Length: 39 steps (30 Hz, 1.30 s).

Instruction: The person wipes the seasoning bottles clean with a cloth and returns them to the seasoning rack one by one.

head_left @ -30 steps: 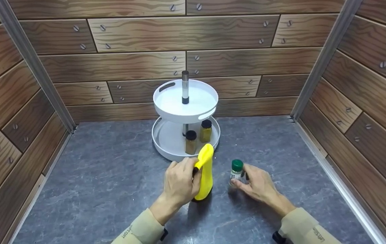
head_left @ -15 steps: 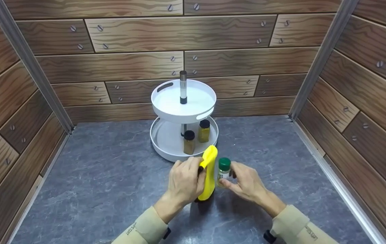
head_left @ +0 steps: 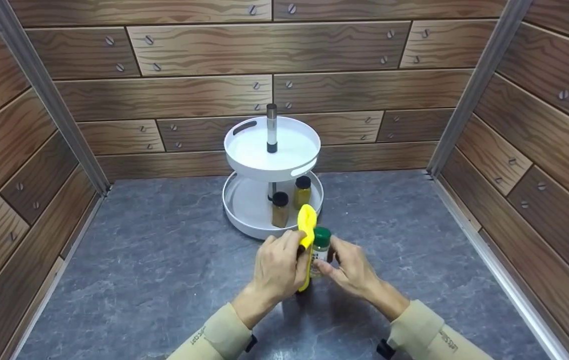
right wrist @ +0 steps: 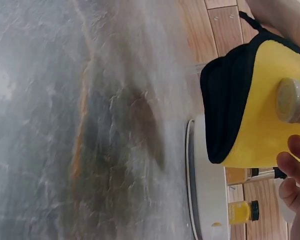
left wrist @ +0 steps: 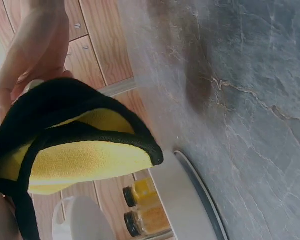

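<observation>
My left hand (head_left: 277, 262) pinches the top of a folded yellow cleaning cloth (head_left: 307, 220) with black edging, which hangs above the table. In the left wrist view the cloth's (left wrist: 90, 157) folds bulge out from the hand. Just right of the cloth, my right hand (head_left: 353, 266) holds a small clear spice jar with a green lid (head_left: 321, 237) between thumb and fingers, upright. The right wrist view shows the jar's base (right wrist: 290, 100) in front of the cloth's flat yellow side; whether they touch I cannot tell. Part of the jar is hidden behind the cloth in the head view.
Behind the hands stands a white two-tier round tray; its upper tier (head_left: 289, 145) surrounds a metal post (head_left: 272, 127). Two black-capped spice jars, one brown (head_left: 280, 212) and one yellow (head_left: 302, 195), stand on the lower tier (head_left: 237, 212). Wood-patterned walls (head_left: 199, 50) enclose the grey table (head_left: 164, 240).
My right hand has brought the green-lidded jar left, up beside the cloth. The left hand has shifted slightly right with the cloth, which now shows narrower.
</observation>
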Each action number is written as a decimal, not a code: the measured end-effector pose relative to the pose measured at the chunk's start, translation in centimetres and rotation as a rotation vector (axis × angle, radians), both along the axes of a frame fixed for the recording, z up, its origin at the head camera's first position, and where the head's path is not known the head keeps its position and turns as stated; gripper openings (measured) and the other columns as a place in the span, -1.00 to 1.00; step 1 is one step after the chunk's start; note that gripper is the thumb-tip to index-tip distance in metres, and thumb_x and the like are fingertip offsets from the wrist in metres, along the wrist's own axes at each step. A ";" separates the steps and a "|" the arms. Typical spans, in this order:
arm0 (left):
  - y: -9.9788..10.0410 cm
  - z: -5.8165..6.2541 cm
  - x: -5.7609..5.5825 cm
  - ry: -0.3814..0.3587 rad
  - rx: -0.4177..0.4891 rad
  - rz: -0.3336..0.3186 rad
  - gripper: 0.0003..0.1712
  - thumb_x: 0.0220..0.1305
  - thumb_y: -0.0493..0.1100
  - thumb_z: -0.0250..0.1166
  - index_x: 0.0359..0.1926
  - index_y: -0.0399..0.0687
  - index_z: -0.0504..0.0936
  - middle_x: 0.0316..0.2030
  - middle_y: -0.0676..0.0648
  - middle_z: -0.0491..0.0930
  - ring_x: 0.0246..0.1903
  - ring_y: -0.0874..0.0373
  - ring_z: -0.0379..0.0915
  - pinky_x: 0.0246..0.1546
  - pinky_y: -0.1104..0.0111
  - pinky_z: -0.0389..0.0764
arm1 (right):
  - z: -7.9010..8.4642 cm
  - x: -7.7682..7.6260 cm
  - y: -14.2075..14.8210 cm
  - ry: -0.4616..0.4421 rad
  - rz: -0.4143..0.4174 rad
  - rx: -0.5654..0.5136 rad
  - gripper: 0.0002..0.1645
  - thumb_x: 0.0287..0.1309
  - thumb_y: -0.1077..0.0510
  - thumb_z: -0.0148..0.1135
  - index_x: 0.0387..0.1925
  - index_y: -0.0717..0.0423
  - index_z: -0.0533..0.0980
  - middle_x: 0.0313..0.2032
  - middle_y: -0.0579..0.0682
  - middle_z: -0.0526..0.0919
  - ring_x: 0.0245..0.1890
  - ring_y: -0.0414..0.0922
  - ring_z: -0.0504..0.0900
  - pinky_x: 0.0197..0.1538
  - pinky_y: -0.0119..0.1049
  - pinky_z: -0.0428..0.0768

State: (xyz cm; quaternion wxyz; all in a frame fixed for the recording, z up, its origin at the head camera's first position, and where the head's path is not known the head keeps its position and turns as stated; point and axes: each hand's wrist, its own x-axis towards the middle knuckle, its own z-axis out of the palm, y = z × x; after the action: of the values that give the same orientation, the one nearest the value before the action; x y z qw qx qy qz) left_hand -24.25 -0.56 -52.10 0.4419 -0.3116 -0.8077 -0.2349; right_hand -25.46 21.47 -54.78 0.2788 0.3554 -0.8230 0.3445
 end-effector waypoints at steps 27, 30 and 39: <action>-0.6 0.7 -0.4 0.070 0.040 -0.042 -0.72 0.23 -0.21 0.44 -0.04 -0.16 0.68 -0.37 -0.01 0.70 -0.56 0.13 0.55 -0.49 0.32 0.45 | 1.2 0.4 -1.5 -0.090 0.112 -0.224 -0.37 0.67 -0.36 0.10 -0.01 0.12 0.65 -0.48 -0.03 0.65 -0.53 -0.43 0.42 -0.55 -0.49 0.44; -0.7 1.1 -0.4 0.071 0.061 -0.025 -0.72 0.23 -0.21 0.45 -0.04 -0.15 0.67 -0.40 -0.01 0.68 -0.54 0.11 0.58 -0.48 0.30 0.48 | 0.6 0.8 -1.9 -0.074 0.122 -0.224 -0.36 0.66 -0.38 0.09 -0.01 0.11 0.64 -0.48 -0.03 0.66 -0.53 -0.46 0.43 -0.56 -0.52 0.44; -0.7 0.7 0.0 0.092 0.015 -0.064 -0.73 0.24 -0.19 0.43 -0.06 -0.14 0.67 -0.42 0.00 0.64 -0.57 0.14 0.51 -0.49 0.33 0.43 | 1.2 0.8 -2.0 -0.073 0.116 -0.303 -0.46 0.65 -0.24 0.23 0.08 0.17 0.67 -0.41 0.03 0.78 -0.48 -0.41 0.57 -0.52 -0.47 0.56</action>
State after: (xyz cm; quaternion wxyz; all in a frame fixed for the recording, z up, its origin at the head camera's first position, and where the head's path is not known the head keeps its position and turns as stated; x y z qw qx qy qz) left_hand -24.22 -1.24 -51.40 0.4735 -0.3442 -0.7743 -0.2405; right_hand -24.64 19.44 -53.54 0.2789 0.3434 -0.7493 0.4928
